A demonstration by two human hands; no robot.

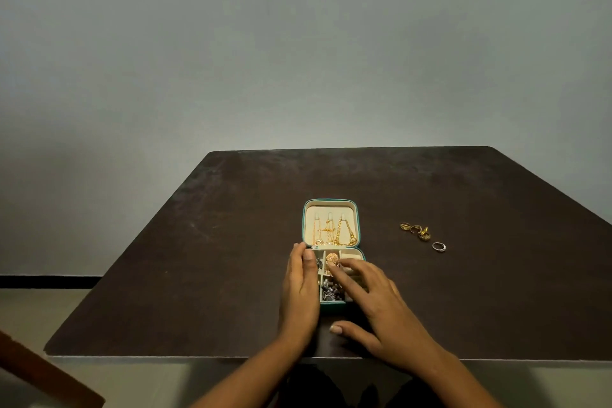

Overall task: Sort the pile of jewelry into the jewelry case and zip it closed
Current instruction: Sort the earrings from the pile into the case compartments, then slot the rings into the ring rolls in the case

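The case (331, 307) lies open on the surface (198, 275). Chains (337, 232) hang in its lid, dark beads (331, 291) fill a near compartment, and a gold piece (332, 258) sits in the middle far one. The left hand (299, 288) lies along the case's left wall, fingers straight, gripping nothing. The right hand (381, 301) reaches over the tray with its fingers (352, 270) extended and nothing held, the thumb well apart on the surface in front of the case. A fingertip seems to meet the gold piece, though the contact is too small to read surely. The step in hand is judged to be seating that piece. It wants a light press so the piece settles below the dividers and clears the lid, with the left hand bracing the wall so the case cannot slide. A cluster of gold rings (418, 230) and a silver ring (438, 246) lie well to the right, not yet stowed. They should go in one at a time before the lid folds over and the zip is run.
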